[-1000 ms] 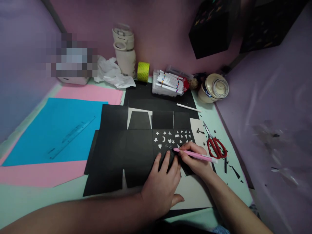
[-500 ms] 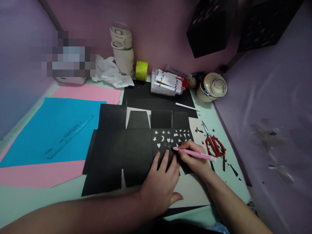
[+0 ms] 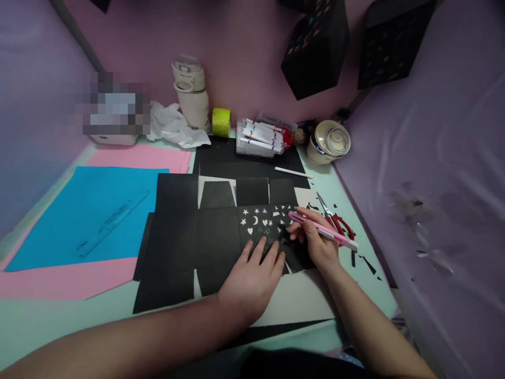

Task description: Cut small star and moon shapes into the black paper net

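A black card sheet (image 3: 173,242) with folds and slit flaps lies flat in front of me. Small stars, a moon, hearts and triangles are cut through its right panels, showing white. My left hand (image 3: 252,276) rests on the card with fingers spread, just below the cut shapes. Between thumb and fingers of my right hand (image 3: 317,237) is a slim pink craft knife (image 3: 327,230), slanted, its front end pointing up and left. The fingertips of that hand are low over the card by the triangles, beside a blurred dark patch I cannot make out.
Red-handled scissors (image 3: 343,226) and black scraps lie to the right. Behind are a box of white markers (image 3: 256,150), yellow tape (image 3: 221,122), a bottle (image 3: 193,105) and a lidded pot (image 3: 315,152). Blue paper (image 3: 118,184) with a clear ruler (image 3: 114,223) is left. Black boxes (image 3: 315,58) hang above.
My right hand has lifted the craft knife's tip off the card and turned its fingers toward the cut area. My left hand stays flat on the card. The view has shifted slightly.
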`<state>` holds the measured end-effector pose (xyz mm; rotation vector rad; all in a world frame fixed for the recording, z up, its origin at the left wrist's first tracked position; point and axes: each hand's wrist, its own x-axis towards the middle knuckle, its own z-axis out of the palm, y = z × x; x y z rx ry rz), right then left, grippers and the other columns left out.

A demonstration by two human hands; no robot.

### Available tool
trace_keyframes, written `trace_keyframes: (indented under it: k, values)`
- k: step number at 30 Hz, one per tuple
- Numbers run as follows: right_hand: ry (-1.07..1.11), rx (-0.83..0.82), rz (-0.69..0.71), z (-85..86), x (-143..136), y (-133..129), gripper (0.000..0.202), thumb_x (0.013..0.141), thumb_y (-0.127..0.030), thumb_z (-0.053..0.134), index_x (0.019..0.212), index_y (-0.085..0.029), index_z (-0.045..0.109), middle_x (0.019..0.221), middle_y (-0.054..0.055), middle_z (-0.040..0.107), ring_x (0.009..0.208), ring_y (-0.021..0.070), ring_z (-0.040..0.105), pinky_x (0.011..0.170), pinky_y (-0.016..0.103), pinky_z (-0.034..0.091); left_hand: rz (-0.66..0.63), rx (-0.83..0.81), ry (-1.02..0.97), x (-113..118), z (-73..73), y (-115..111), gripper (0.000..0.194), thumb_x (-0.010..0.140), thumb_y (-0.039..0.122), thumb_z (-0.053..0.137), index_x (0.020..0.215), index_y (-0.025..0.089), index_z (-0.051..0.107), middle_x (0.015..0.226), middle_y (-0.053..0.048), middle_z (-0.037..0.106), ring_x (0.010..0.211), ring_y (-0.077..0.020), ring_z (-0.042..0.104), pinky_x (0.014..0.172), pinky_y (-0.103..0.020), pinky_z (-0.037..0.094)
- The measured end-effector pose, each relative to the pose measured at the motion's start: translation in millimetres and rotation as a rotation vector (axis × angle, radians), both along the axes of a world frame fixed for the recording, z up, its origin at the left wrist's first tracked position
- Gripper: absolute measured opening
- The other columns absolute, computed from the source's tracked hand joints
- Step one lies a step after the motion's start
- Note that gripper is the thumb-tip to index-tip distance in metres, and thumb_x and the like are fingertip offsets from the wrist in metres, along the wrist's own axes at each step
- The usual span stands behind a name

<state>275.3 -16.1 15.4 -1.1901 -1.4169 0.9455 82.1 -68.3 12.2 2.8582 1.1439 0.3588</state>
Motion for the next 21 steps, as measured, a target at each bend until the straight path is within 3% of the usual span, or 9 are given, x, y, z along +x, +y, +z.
trace_keyframes:
  k: [3, 7, 8, 11, 13, 15, 18, 19, 21]
  values:
    - [-0.095, 0.04, 0.144, 9.0, 7.8, -2.9, 0.029, 0.096, -0.04, 0.052, 0.119, -0.024, 0.06, 0.079, 0.002, 0.071, 0.063, 0.0147, 0.066, 0.057, 0.027, 0.051, -0.018, 0.069, -0.039, -5.9, 4.2, 5.3, 0.032, 0.093, 0.013, 0.043, 0.117, 0.006, 0.062, 0.125, -0.018, 0.064, 0.116, -0.032, 0.06, 0.096, -0.046, 0.05]
    - [-0.385, 0.269, 0.481, 24.7, 10.6, -9.1, 0.062, 0.07, -0.049, 0.08, 0.122, -0.023, 0.059, 0.107, 0.009, 0.069, 0.095, 0.0238, 0.066, 0.08, 0.036, 0.054, -0.003, 0.136, -0.177, -17.5, 12.2, 14.0, 0.023, 0.091, 0.008, 0.042, 0.095, 0.008, 0.065, 0.102, -0.016, 0.071, 0.096, -0.0258, 0.067, 0.084, -0.038, 0.055]
    - [-0.441, 0.337, 0.524, 26.8, 8.6, -10.9, 0.061, 0.071, -0.045, 0.081, 0.123, -0.022, 0.058, 0.11, 0.011, 0.068, 0.098, 0.0248, 0.064, 0.082, 0.038, 0.053, 0.017, 0.147, -0.213, -20.9, 15.5, 14.3, 0.023, 0.091, 0.008, 0.042, 0.094, 0.008, 0.065, 0.1, -0.015, 0.071, 0.093, -0.0253, 0.068, 0.08, -0.038, 0.055]
    - [-0.553, 0.547, 0.451, 27.5, -1.6, -17.1, 0.032, 0.087, -0.019, 0.067, 0.118, -0.019, 0.06, 0.097, 0.011, 0.069, 0.086, 0.0216, 0.063, 0.072, 0.036, 0.052, 0.097, 0.18, -0.325, -30.5, 26.8, 1.9, 0.019, 0.09, 0.008, 0.046, 0.1, 0.009, 0.062, 0.108, -0.017, 0.069, 0.1, -0.0281, 0.064, 0.083, -0.043, 0.053]
    - [-0.588, 0.636, 0.346, 25.7, -8.7, -21.2, 0.031, 0.087, -0.006, 0.06, 0.115, -0.018, 0.061, 0.087, 0.009, 0.068, 0.076, 0.0192, 0.06, 0.064, 0.032, 0.049, 0.16, 0.147, -0.465, -34.7, 31.2, -18.9, 0.024, 0.086, 0.008, 0.055, 0.11, 0.013, 0.059, 0.117, -0.016, 0.065, 0.111, -0.0298, 0.059, 0.09, -0.047, 0.048]
    - [-0.592, 0.676, 0.277, 24.2, -13.3, -24.5, 0.034, 0.085, -0.002, 0.061, 0.115, -0.017, 0.061, 0.084, 0.009, 0.067, 0.074, 0.0189, 0.06, 0.063, 0.032, 0.049, 0.142, -0.061, -0.735, -35.0, 28.7, -43.5, 0.031, 0.081, 0.007, 0.063, 0.108, 0.02, 0.057, 0.109, -0.01, 0.066, 0.103, -0.0239, 0.06, 0.088, -0.042, 0.049]
    - [-0.585, 0.698, 0.265, 23.1, -15.8, -28.3, 0.038, 0.084, -0.002, 0.061, 0.118, -0.018, 0.06, 0.085, 0.009, 0.067, 0.076, 0.0197, 0.06, 0.064, 0.032, 0.05, 0.156, -0.856, -1.115, -26.1, 14.4, -65.2, 0.043, 0.078, 0.029, 0.07, 0.116, 0.024, 0.052, 0.108, -0.008, 0.064, 0.094, -0.0212, 0.063, 0.075, -0.035, 0.053]
    - [-0.589, 0.701, 0.28, 22.5, -16.1, -29.6, 0.038, 0.085, -0.003, 0.061, 0.12, -0.019, 0.06, 0.084, 0.008, 0.067, 0.077, 0.02, 0.061, 0.064, 0.033, 0.05, 0.159, -1.092, -1.269, -21.0, 9.8, -64.8, 0.051, 0.078, 0.038, 0.069, 0.124, 0.025, 0.05, 0.121, -0.011, 0.06, 0.106, -0.0243, 0.061, 0.084, -0.04, 0.052]
    - [-0.616, 0.686, 0.329, 20.6, -17.1, -32.7, 0.037, 0.087, -0.007, 0.059, 0.122, -0.022, 0.06, 0.083, 0.007, 0.068, 0.076, 0.0202, 0.061, 0.063, 0.033, 0.05, 0.218, -1.32, -1.614, -9.6, 5.9, -53.9, 0.055, 0.083, 0.05, 0.058, 0.131, 0.024, 0.047, 0.135, -0.014, 0.053, 0.122, -0.0271, 0.054, 0.099, -0.049, 0.043]
